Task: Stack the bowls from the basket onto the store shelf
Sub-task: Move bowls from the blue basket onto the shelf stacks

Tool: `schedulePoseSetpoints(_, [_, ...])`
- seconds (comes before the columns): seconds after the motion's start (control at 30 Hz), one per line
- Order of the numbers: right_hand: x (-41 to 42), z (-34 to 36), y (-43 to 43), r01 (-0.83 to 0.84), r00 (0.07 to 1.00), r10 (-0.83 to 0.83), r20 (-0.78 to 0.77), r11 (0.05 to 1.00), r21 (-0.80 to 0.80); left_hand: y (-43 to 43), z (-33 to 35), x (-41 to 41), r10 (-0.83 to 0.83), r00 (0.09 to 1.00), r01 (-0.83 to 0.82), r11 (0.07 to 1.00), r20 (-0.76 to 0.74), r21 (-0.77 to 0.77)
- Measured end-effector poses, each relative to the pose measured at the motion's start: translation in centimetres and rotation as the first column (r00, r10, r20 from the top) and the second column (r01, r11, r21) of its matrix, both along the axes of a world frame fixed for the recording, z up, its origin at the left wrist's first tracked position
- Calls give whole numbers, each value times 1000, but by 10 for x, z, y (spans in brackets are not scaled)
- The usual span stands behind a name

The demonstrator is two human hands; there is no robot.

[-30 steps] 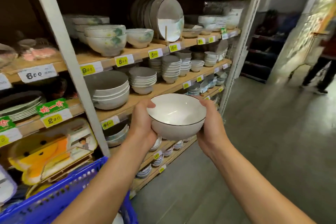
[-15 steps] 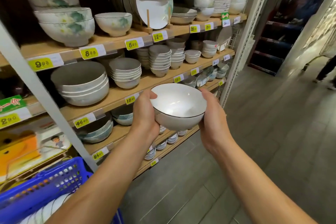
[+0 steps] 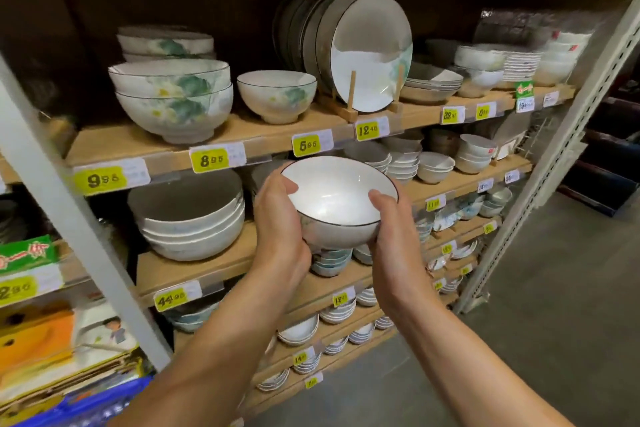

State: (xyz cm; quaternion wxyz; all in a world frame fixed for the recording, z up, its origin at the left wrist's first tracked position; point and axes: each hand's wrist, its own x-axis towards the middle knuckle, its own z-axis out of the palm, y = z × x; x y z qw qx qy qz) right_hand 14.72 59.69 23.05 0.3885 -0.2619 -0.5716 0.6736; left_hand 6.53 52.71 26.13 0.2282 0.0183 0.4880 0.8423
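A white bowl with a thin dark rim [image 3: 337, 198] is held in the air in front of the wooden store shelf [image 3: 242, 140]. My left hand [image 3: 282, 222] grips its left side, thumb over the rim. My right hand [image 3: 389, 232] grips its right side, thumb inside the rim. The bowl tilts slightly toward me and sits just below the shelf edge with the 5.95 tag [image 3: 308, 145]. On that shelf above stands a single white bowl with a green flower pattern [image 3: 277, 95]. Only a blue corner of the basket [image 3: 86, 404] shows at the bottom left.
Two large flowered bowls [image 3: 173, 100] are stacked left of the single bowl. Plates stand upright in a wooden rack [image 3: 360, 52] to its right. Large grey bowls [image 3: 188, 215] fill the shelf below. A grey upright post [image 3: 69, 211] crosses the left. Grey floor lies to the right.
Both hands have lifted the bowl up and closer to the shelves. The view has moved in toward the shelf and the basket has slid nearly out of sight.
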Motion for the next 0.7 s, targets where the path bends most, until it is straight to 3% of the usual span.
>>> schedulePoseSetpoints(0.37, [-94,62,51,-269,952,249,-179,958,-96,16,44,-65,140,962,-136,990,-236,33])
schedulePoseSetpoints(0.57, [-129,94,97,-442,887,371,-274,853,-278,22,69,-78,22,900,-46,998,-436,-45])
schedulePoseSetpoints(0.7, [-151,120,137,-591,805,515,-293,739,-325,18,93,-95,-147,837,84,986,-528,-141])
